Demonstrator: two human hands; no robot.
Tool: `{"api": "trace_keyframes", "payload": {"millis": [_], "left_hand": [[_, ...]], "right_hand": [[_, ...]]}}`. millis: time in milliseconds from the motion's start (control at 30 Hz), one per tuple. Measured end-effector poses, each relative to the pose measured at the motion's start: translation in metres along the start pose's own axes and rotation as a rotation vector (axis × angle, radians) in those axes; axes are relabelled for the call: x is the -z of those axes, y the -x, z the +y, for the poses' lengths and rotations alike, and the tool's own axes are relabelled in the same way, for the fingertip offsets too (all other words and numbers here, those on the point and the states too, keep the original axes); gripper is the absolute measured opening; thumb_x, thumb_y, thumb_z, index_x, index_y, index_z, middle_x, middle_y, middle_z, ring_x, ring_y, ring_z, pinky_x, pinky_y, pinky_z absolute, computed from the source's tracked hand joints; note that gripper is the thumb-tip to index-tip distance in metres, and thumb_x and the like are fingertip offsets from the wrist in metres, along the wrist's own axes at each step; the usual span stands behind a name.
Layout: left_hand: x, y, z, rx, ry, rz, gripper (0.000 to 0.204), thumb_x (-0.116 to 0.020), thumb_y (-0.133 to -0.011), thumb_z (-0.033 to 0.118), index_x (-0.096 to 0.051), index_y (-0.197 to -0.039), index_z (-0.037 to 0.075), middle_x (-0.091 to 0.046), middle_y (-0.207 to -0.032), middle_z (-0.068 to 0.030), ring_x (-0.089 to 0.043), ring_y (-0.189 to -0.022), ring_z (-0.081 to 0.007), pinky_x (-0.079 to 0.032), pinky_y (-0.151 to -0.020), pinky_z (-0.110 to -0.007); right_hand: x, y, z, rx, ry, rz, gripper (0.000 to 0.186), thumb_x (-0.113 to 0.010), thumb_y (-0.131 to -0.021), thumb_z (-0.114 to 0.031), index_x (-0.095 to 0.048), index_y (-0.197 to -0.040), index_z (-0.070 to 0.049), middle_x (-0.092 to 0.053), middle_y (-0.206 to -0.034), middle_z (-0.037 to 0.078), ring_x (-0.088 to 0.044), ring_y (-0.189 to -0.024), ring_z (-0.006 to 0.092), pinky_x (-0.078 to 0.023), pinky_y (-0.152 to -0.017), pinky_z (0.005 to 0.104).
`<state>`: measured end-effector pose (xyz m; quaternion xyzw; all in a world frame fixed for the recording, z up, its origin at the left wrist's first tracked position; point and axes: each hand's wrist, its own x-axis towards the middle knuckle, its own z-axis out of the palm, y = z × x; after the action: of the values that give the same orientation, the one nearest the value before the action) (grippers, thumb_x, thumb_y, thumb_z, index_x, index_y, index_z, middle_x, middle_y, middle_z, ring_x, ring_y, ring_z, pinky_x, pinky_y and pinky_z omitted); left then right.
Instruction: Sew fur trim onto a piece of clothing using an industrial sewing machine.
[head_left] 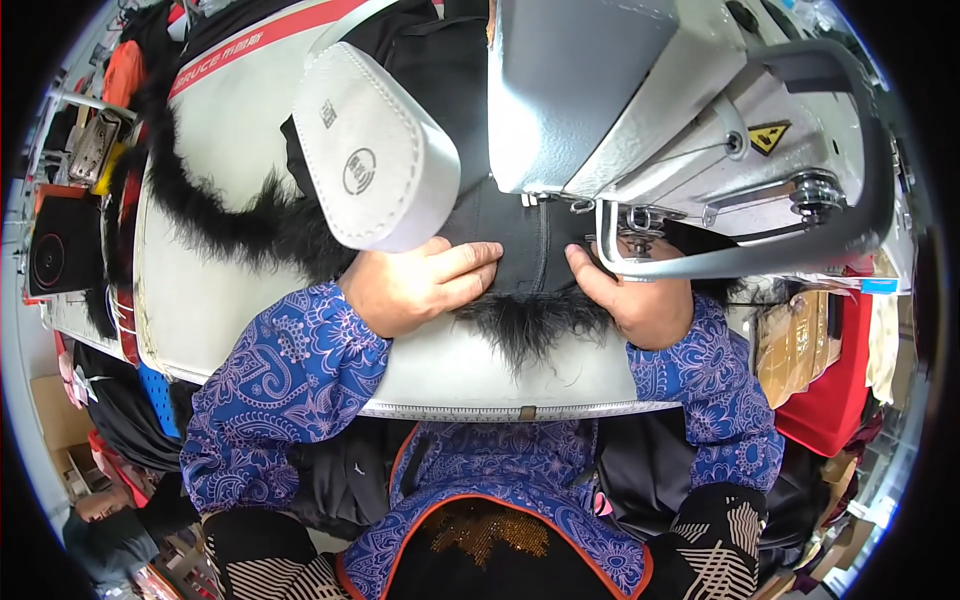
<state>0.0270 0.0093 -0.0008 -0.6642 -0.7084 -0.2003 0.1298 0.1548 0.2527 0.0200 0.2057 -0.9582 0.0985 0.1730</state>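
Note:
Black fabric [505,235] with a stitched seam lies under the head of a grey-white sewing machine [570,90]. A fluffy black fur trim [525,325] runs along its near edge. My left hand [425,285] lies on the fabric left of the seam, two fingers stretched out flat. To the right of the seam, my right hand [645,305] presses the fabric with its thumb extended; its other fingers are partly hidden behind the machine's metal guard [760,260]. The needle area is mostly hidden by the machine head.
A white stitched case-like attachment [375,150] hangs over my left hand. More black fur trim [225,220] trails across the pale table [200,310] at left. A measuring strip [450,411] edges the table's front. A red bin [830,390] stands at right, a black speaker-like box [62,245] at left.

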Motion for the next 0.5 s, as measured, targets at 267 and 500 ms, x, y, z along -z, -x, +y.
{"api": "trace_keyframes", "payload": {"millis": [267, 500], "left_hand": [[-0.010, 0.002, -0.016, 0.118, 0.062, -0.027, 0.029, -0.062, -0.077, 0.011, -0.068, -0.105, 0.010, -0.068, -0.110, -0.0031, -0.066, -0.097, -0.0209, -0.053, -0.084, -0.035], [0.019, -0.019, -0.018, 0.372, 0.150, -0.276, 0.028, -0.056, -0.089, 0.013, -0.066, -0.115, 0.009, -0.067, -0.112, -0.0091, -0.064, -0.103, -0.0249, -0.049, -0.091, -0.033]], "right_hand": [[-0.009, -0.002, 0.009, -0.060, 0.032, 0.048, 0.025, -0.068, -0.074, -0.004, -0.072, -0.098, -0.009, -0.065, -0.082, 0.010, -0.065, -0.072, 0.0275, -0.053, -0.061, 0.0383], [-0.032, 0.001, 0.018, -0.717, -0.726, -0.015, 0.011, -0.070, -0.085, -0.007, -0.071, -0.090, 0.004, -0.070, -0.080, 0.007, -0.066, -0.069, 0.0158, -0.053, -0.062, 0.0280]]}}
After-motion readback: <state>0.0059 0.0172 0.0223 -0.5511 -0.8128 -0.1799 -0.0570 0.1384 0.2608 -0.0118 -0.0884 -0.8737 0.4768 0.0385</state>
